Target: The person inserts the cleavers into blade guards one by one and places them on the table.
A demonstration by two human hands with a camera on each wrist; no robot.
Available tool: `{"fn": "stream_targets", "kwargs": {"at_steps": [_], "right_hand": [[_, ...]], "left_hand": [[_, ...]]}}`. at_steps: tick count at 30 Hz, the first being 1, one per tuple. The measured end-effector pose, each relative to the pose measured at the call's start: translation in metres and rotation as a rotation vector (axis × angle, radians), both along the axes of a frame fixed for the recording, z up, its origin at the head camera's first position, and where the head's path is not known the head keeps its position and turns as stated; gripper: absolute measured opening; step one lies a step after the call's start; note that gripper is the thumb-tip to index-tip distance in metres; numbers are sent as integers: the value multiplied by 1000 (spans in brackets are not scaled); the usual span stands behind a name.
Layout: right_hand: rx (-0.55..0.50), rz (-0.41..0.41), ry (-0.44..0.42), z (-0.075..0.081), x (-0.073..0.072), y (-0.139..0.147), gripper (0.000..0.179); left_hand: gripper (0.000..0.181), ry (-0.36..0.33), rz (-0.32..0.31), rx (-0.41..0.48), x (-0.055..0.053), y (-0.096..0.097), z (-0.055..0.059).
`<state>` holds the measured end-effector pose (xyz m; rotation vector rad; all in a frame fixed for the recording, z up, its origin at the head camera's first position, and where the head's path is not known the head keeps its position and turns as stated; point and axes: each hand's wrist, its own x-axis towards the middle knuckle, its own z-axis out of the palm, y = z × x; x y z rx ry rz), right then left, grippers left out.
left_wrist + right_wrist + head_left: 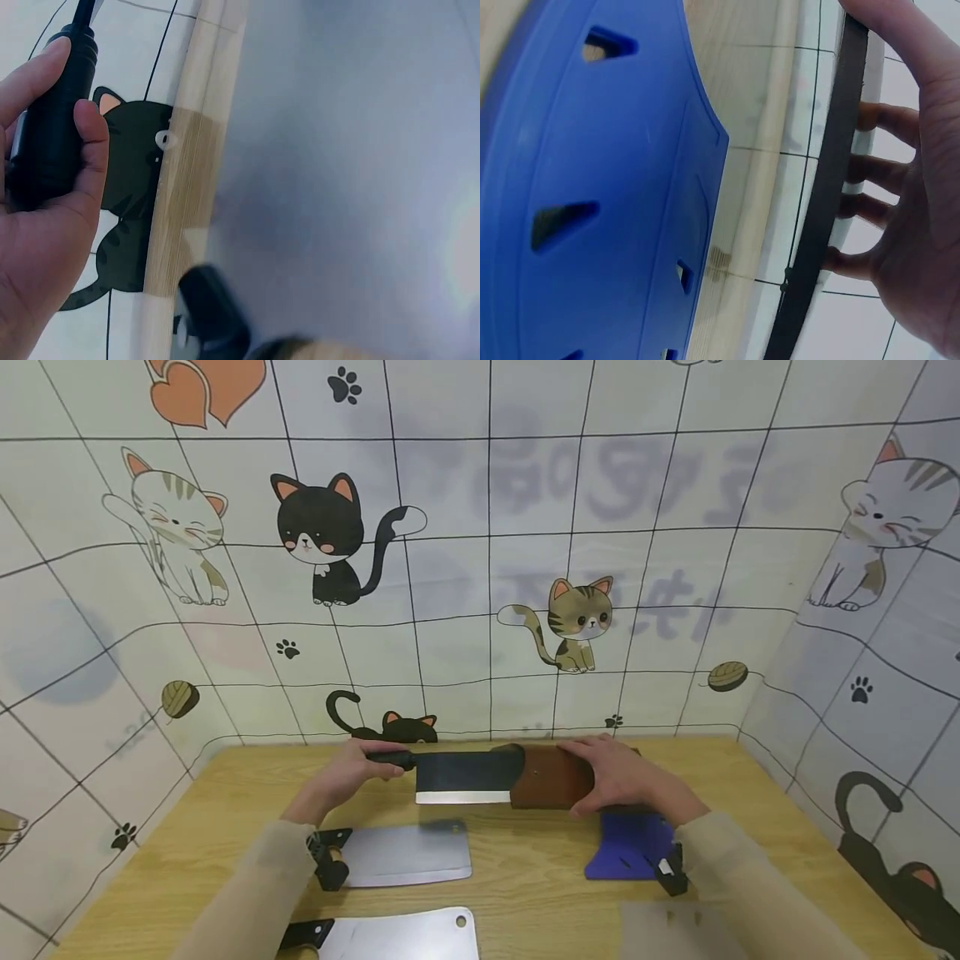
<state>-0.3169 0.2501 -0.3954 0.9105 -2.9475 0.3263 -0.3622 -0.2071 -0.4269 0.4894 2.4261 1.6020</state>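
My left hand [341, 783] grips the black handle [54, 131] of a cleaver [467, 772] with a dark blade and a bright cutting edge facing me. The far part of that blade is hidden in a brown sheath [553, 777] on the right. My right hand [626, 777] holds the sheath from above, thumb on the near side and fingers on the far side. Seen from the right wrist, the fingers curl along the sheath's long dark edge [821, 202]. Cleaver and sheath form one line across the back of the table.
Nearer me on the wooden table [525, 860] lie a silver cleaver [408, 853] and a larger one [401, 935], both with handles left. Under my right forearm are a blue slotted piece [626, 843] and a pale translucent sheet [652, 931]. A cat-print covering [487, 568] stands behind.
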Motion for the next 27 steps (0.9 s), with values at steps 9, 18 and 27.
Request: {"fn": "stream_targets", "kwargs": {"at_steps": [9,18,27], "right_hand": [[-41,35,96,-6,-3,-16,106],[-99,54,105,-11,-7,-30,105],[-99,80,119,-12,-11,-45,107]], "left_hand": [[45,-15,-26,97,-1,18,-4],[43,-51,-2,140,3,32,-6],[46,-74,-17,203,2,54,-5]]}}
